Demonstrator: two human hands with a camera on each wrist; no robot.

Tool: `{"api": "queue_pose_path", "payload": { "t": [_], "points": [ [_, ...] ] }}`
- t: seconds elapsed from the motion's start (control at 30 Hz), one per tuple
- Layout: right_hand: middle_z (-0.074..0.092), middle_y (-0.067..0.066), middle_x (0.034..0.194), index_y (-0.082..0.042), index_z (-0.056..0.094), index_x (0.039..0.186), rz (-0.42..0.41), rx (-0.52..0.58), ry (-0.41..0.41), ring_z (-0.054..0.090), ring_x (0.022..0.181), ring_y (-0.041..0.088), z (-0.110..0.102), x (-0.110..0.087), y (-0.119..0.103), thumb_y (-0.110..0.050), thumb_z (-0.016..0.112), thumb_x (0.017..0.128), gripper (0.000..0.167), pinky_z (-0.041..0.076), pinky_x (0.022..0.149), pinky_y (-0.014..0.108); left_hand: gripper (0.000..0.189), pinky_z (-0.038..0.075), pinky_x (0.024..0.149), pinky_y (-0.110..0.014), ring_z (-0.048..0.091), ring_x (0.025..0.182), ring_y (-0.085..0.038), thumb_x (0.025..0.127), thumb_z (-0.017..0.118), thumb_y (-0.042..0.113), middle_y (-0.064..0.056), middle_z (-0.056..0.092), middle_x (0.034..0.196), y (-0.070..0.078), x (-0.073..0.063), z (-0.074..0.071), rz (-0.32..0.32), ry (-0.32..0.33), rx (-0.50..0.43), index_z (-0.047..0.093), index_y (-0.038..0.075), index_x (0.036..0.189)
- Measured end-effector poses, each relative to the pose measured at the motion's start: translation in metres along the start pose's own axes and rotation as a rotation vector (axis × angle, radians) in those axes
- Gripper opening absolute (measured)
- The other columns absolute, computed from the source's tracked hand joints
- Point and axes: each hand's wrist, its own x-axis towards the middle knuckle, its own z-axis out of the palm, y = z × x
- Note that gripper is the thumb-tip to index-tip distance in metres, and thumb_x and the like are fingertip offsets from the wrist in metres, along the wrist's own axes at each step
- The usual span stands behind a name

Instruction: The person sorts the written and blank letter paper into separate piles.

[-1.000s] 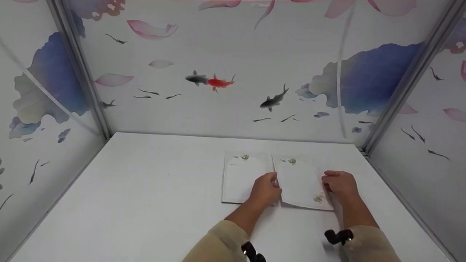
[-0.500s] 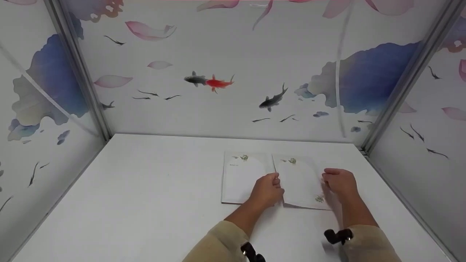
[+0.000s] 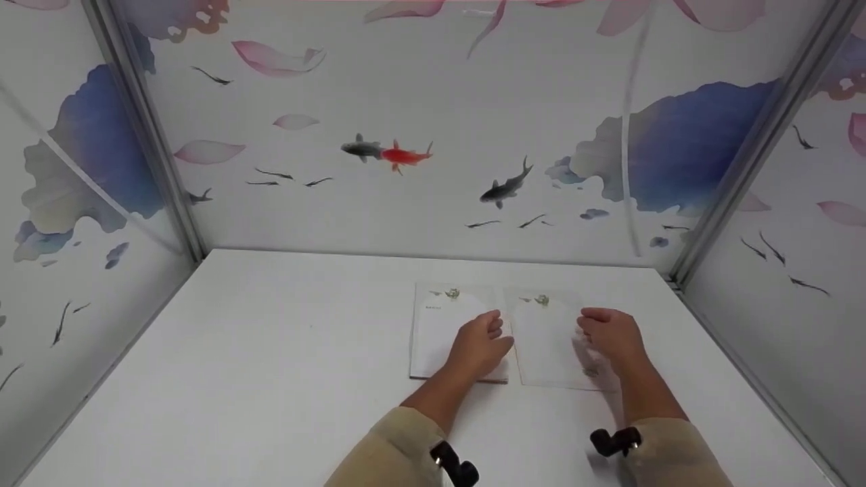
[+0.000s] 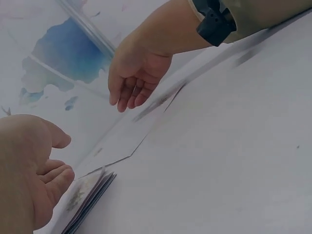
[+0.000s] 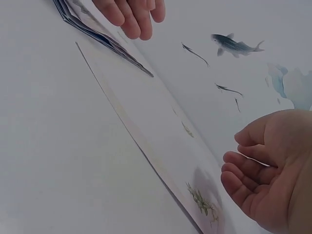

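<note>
A pale sheet of paper (image 3: 551, 348) with small printed plants in its corners lies on the table, right of a thin pad of similar sheets (image 3: 440, 345). Several layered page edges of the pad (image 5: 97, 36) show in the right wrist view. My left hand (image 3: 475, 348) hovers over the pad's right side, fingers loosely bent and holding nothing. Over the sheet's right side, my right hand (image 3: 612, 335) hangs with relaxed fingers, also holding nothing. In the right wrist view, the sheet (image 5: 141, 112) lies nearly flat below both hands.
The white table (image 3: 237, 358) is bordered by a back wall (image 3: 406, 81) and side walls printed with fish, petals and blue blots. Metal posts (image 3: 145, 128) stand at the back corners. Each sleeve carries a black wrist device (image 3: 616, 442).
Both hands let go of the sheet and move left and slightly up, away from its edges. The sheet, lifted at its near edge before, now lies flat. The pad stays put.
</note>
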Motion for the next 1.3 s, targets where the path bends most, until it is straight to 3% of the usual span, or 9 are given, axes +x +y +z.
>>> {"api": "queue_pose_path", "payload": {
  "t": [0.27,0.4,0.63,0.93,1.1,1.3],
  "points": [
    [0.061,0.018,0.152,-0.009,0.057,0.153,-0.076,0.031,-0.013,0.062,0.136,0.036,0.02,-0.003,-0.014,-0.041,0.061,0.108,0.055,0.052,0.116,0.048,0.061,0.052,0.118,-0.042,0.062,0.143,-0.026,0.104,0.07,0.029,-0.011,0.063,0.154,-0.008,0.005,-0.035,0.042,0.066,-0.011,0.05,0.009,0.159],
    [0.063,0.015,0.15,-0.01,0.061,0.15,-0.093,0.054,-0.03,0.062,0.136,0.033,0.039,-0.002,-0.026,-0.038,0.063,0.108,0.051,0.051,0.118,0.048,0.062,0.052,0.118,-0.042,0.063,0.142,-0.026,0.103,0.07,0.029,-0.01,0.064,0.154,-0.016,0.008,-0.054,0.035,0.11,0.018,0.05,0.01,0.159],
    [0.067,0.013,0.147,-0.011,0.064,0.146,-0.116,0.072,-0.064,0.064,0.135,0.032,0.073,-0.005,-0.048,-0.034,0.066,0.107,0.046,0.053,0.117,0.046,0.063,0.051,0.12,-0.044,0.061,0.144,-0.027,0.103,0.07,0.027,-0.009,0.063,0.154,-0.031,0.008,-0.09,0.036,0.176,-0.014,0.049,0.008,0.159],
    [0.069,0.011,0.145,-0.013,0.067,0.144,-0.177,0.075,-0.109,0.067,0.132,0.032,0.106,-0.016,-0.065,-0.032,0.068,0.105,0.043,0.053,0.116,0.049,0.065,0.049,0.122,-0.046,0.057,0.148,-0.029,0.103,0.071,0.027,-0.009,0.06,0.158,-0.042,0.009,-0.129,-0.014,0.239,0.023,0.047,0.011,0.161],
    [0.069,0.012,0.144,-0.013,0.068,0.143,-0.234,0.088,-0.136,0.067,0.133,0.03,0.115,-0.021,-0.071,-0.032,0.069,0.105,0.042,0.054,0.116,0.048,0.065,0.049,0.122,-0.045,0.057,0.149,-0.029,0.103,0.071,0.025,-0.01,0.06,0.158,-0.049,0.01,-0.143,-0.021,0.263,0.036,0.047,0.01,0.161],
    [0.068,0.01,0.144,-0.014,0.065,0.146,-0.273,0.015,-0.135,0.064,0.136,0.03,0.115,-0.022,-0.069,-0.033,0.069,0.105,0.045,0.053,0.117,0.05,0.066,0.048,0.123,-0.045,0.054,0.151,-0.028,0.103,0.072,0.028,-0.007,0.058,0.16,-0.052,0.011,-0.142,-0.034,0.245,0.031,0.046,0.013,0.162]
  ]
}}
